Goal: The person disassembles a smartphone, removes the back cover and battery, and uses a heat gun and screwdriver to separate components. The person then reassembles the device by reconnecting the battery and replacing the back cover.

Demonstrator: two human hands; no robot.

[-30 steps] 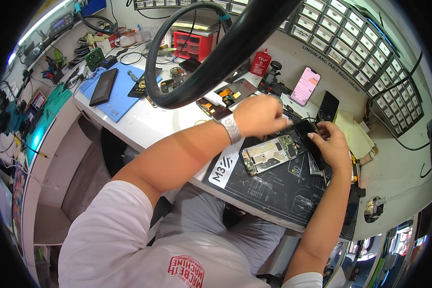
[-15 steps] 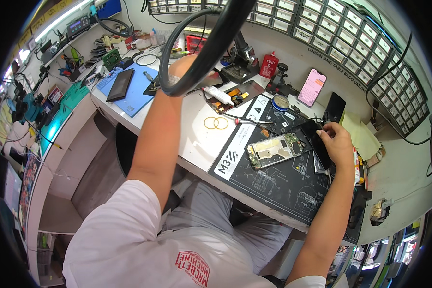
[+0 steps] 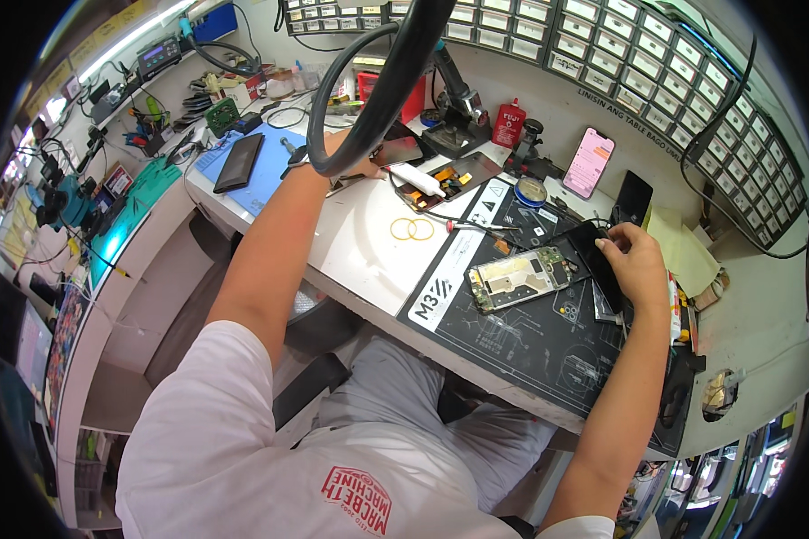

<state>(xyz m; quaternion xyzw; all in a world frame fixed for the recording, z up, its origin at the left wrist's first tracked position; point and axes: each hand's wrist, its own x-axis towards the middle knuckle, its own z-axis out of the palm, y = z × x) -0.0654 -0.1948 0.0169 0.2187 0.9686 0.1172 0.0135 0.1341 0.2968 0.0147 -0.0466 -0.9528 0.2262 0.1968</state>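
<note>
My right hand (image 3: 638, 260) pinches the edge of a black phone screen panel (image 3: 597, 259), tilted up at the right of the black work mat (image 3: 521, 350). Beside it an opened phone body (image 3: 519, 279) lies on the mat, its metal frame and circuit board exposed. My left hand (image 3: 361, 163) reaches to the far side of the table, by a white squeeze tube (image 3: 419, 180). A thick black hose (image 3: 368, 99) hides much of that hand, so its grip cannot be made out. Behind the tube lies a dark panel with orange flex cables (image 3: 463, 178).
Two yellow rubber bands (image 3: 412, 229) lie on the white tabletop. A blue mat (image 3: 229, 171) carries a dark phone (image 3: 239, 163). Farther back stand a microscope stand (image 3: 458, 117), a red bottle (image 3: 509, 123) and a lit phone (image 3: 590, 163). Small drawers (image 3: 638, 63) line the wall.
My left hand has come down and nearer, closer to the white tube. My right hand stays on the screen panel. The whole view has shifted slightly.
</note>
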